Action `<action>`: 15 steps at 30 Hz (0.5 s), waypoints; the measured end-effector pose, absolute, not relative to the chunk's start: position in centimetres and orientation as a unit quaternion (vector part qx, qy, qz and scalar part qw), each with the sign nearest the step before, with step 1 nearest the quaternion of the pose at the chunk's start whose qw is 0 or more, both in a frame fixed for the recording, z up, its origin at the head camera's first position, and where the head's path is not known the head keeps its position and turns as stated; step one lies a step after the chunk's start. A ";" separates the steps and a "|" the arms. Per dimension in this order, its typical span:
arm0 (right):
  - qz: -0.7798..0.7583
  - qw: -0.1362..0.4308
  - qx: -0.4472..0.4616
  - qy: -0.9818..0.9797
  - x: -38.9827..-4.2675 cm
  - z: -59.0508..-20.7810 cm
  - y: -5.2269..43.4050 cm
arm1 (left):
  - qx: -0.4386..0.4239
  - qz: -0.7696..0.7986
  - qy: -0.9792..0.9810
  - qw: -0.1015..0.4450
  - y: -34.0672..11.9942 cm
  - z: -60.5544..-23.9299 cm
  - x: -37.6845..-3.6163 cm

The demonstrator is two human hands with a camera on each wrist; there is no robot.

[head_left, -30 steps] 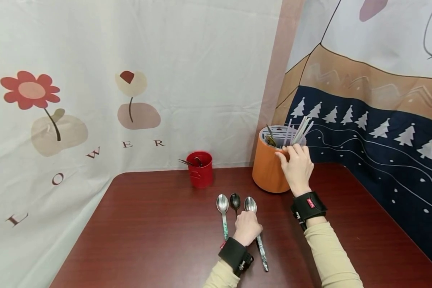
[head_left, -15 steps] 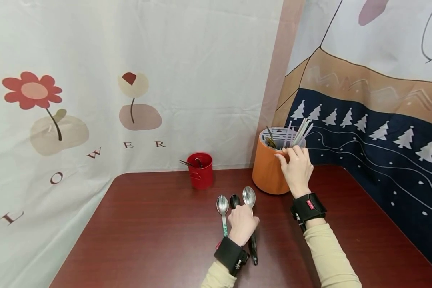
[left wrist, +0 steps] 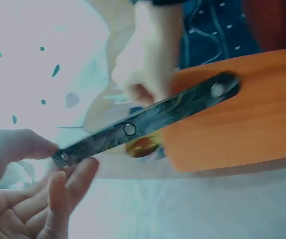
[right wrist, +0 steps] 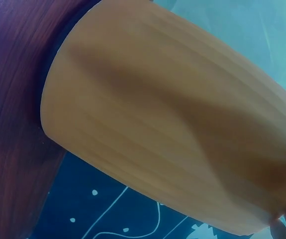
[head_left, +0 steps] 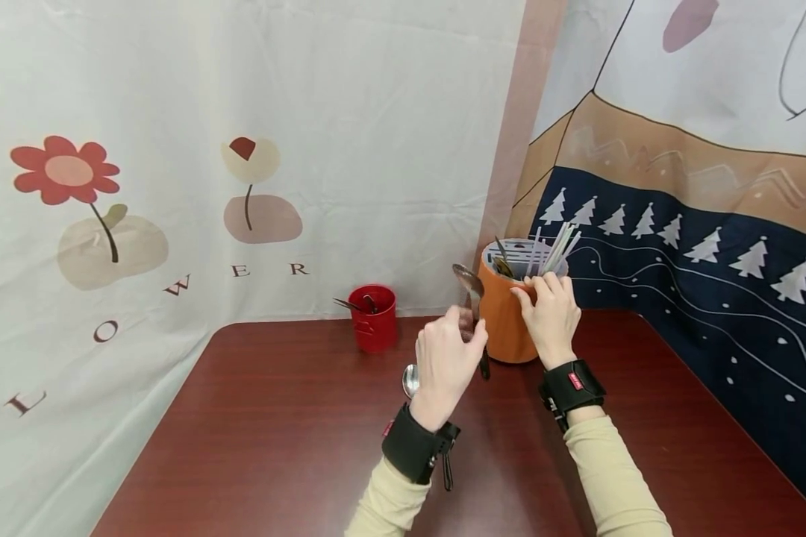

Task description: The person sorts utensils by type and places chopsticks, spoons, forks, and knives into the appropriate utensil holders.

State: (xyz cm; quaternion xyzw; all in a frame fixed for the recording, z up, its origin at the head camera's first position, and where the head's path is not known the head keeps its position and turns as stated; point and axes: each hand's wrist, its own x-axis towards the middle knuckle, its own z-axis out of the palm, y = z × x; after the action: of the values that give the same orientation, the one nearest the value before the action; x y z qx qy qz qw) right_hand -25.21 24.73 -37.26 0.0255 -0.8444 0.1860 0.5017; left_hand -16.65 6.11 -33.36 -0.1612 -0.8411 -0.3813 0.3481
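Observation:
My left hand (head_left: 445, 362) is raised off the table and pinches a metal spoon (head_left: 469, 280) between thumb and fingers. The spoon's bowl points up, and its dark marbled handle (left wrist: 157, 117) with round rivets fills the middle of the left wrist view. Just right of it stands an orange cylindrical utensil holder (head_left: 507, 321). My right hand (head_left: 552, 317) grips the holder's near right rim, fingers over the edge and thumb outside. White straws (head_left: 563, 246) and a gold-coloured spoon (left wrist: 143, 147) stick out of the holder's slotted top.
A silver spoon (head_left: 410, 382) lies on the dark red table (head_left: 275, 432), partly behind my left hand. The black handle (head_left: 447, 473) of another shows below my wrist. A red cup (head_left: 374, 328) with utensils stands at the back. Printed cloth (head_left: 376, 149) hangs behind.
My left hand has lifted the right-hand spoon off the table and carried it up and away toward the orange holder. My right hand has stayed on the rim.

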 end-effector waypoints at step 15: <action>0.187 0.513 0.030 -0.837 -25.4 -37.4 24.8 | -0.236 -0.419 -0.770 0.419 8.0 -29.8 -20.9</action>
State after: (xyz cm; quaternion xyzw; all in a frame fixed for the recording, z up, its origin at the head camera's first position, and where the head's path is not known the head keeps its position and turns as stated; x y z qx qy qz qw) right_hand -25.43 24.80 -37.43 0.0303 -0.8370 0.1874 0.5132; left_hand -20.89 8.03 -29.84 -0.2360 -0.7703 -0.4190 0.4187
